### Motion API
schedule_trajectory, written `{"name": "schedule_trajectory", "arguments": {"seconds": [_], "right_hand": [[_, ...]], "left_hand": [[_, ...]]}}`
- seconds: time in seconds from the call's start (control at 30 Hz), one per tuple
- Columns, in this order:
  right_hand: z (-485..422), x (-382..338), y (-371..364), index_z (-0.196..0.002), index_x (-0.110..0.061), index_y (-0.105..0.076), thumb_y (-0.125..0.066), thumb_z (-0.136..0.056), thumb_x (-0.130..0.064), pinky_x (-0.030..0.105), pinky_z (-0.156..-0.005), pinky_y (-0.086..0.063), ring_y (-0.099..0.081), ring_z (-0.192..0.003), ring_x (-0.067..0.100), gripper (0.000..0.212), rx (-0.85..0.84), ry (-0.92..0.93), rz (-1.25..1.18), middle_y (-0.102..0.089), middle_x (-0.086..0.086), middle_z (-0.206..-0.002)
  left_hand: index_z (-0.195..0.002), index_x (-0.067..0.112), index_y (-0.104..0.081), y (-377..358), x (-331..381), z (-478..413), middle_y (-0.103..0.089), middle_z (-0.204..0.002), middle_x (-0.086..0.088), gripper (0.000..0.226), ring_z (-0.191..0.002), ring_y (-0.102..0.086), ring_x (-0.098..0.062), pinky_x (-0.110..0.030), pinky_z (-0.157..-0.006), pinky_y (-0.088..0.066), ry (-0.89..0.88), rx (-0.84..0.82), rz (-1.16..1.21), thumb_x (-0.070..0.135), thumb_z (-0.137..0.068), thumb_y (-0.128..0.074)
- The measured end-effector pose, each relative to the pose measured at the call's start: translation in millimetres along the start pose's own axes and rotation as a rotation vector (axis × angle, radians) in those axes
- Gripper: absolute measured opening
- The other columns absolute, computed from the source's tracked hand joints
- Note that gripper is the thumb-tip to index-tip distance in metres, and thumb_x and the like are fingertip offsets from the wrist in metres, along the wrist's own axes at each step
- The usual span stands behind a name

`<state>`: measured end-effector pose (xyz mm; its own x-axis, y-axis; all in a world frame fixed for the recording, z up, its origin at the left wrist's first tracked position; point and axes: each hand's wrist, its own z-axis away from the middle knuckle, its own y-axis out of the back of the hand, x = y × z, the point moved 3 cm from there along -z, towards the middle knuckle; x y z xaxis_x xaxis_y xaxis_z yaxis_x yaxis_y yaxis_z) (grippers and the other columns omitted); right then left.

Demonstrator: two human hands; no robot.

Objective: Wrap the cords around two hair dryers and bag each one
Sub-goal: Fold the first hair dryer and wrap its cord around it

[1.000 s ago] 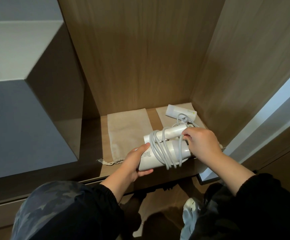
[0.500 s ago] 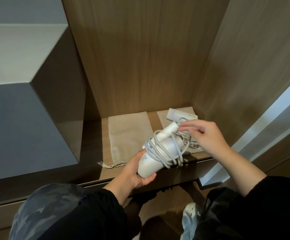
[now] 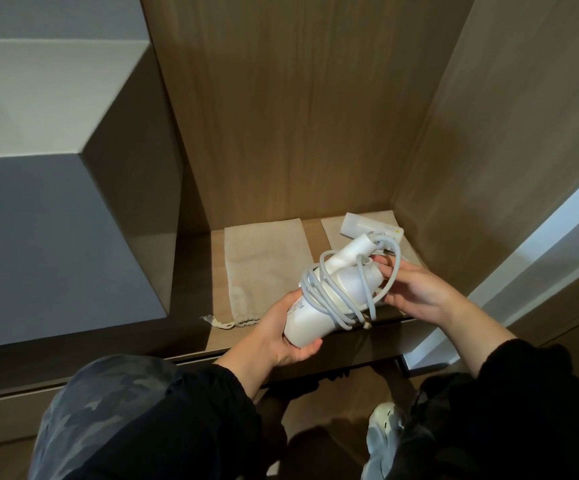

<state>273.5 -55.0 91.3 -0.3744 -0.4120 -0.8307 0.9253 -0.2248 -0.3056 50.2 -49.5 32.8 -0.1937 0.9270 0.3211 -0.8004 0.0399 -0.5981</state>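
1. Left hand [image 3: 282, 336]: fingers and thumb curled round the butt end of the white hair dryer [image 3: 319, 311], gripping it from below. The dryer is off the shelf [image 3: 218, 336], above its front edge, tilted with the handle pointing up and away.
2. Grey cord [image 3: 321, 294]: several turns wound round the dryer body, just beyond the left fingers. One loose loop stands out to the right.
3. Right hand [image 3: 416, 292]: fingers [image 3: 385, 270] nearly straight, reaching into that loose loop and touching the dryer's side. Thumb lies close under the cord; cannot tell whether it pinches it.
4. Second hair dryer [image 3: 367, 228]: lies at the back right of the shelf on a beige bag [image 3: 331, 233].
5. Drawstring bag [image 3: 263, 268]: flat on the shelf, left of the held dryer, apart from both hands.
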Motion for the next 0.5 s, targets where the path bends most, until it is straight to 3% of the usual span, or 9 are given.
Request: {"name": "schedule_trajectory", "arguments": {"seconds": [0.1,0.2,0.37,0.5], "right_hand": [[3.6,-2.3,-7.3,-0.097,-0.009,-0.067,-0.053,-0.093,-0.004,0.029,-0.065,-0.059,-0.064,-0.085,0.021,0.015,0.075,0.046,0.076,-0.069,0.008,-0.090],[3.4,-1.8,-13.3,-0.090,-0.007,-0.069,-0.057,-0.092,-0.008,0.032,-0.073,-0.054,-0.063,-0.082,0.021,0.012,0.086,0.049,0.148,-0.069,0.010,-0.086],[1.0,3.2,-24.3,-0.099,-0.003,-0.067,-0.056,-0.093,-0.006,0.036,-0.079,-0.057,-0.066,-0.086,0.024,0.013,0.086,0.034,0.086,-0.070,0.014,-0.091],[0.1,8.6,-28.7,-0.114,0.003,-0.064,-0.059,-0.091,-0.007,0.042,-0.088,-0.055,-0.063,-0.100,0.031,0.025,0.111,0.052,0.037,-0.066,0.022,-0.111]], "left_hand": [[-0.106,0.016,-0.063,2.8,1.4,-1.4,-0.066,-0.088,-0.010,0.051,-0.078,-0.067,-0.026,-0.032,-0.054,-0.058,0.011,-0.006,-0.031,0.052,-0.071,-0.072],[-0.107,0.017,-0.061,4.5,5.0,-1.5,-0.064,-0.089,-0.009,0.053,-0.078,-0.066,-0.025,-0.032,-0.052,-0.058,0.007,-0.012,-0.049,0.052,-0.069,-0.073],[-0.108,0.016,-0.060,0.1,7.7,2.7,-0.064,-0.088,-0.010,0.050,-0.074,-0.067,-0.026,-0.032,-0.050,-0.057,-0.010,-0.047,-0.034,0.049,-0.071,-0.071],[-0.105,0.016,-0.061,-2.0,9.5,8.2,-0.065,-0.086,-0.010,0.045,-0.073,-0.068,-0.025,-0.031,-0.051,-0.057,-0.038,-0.080,-0.025,0.049,-0.075,-0.069]]}}
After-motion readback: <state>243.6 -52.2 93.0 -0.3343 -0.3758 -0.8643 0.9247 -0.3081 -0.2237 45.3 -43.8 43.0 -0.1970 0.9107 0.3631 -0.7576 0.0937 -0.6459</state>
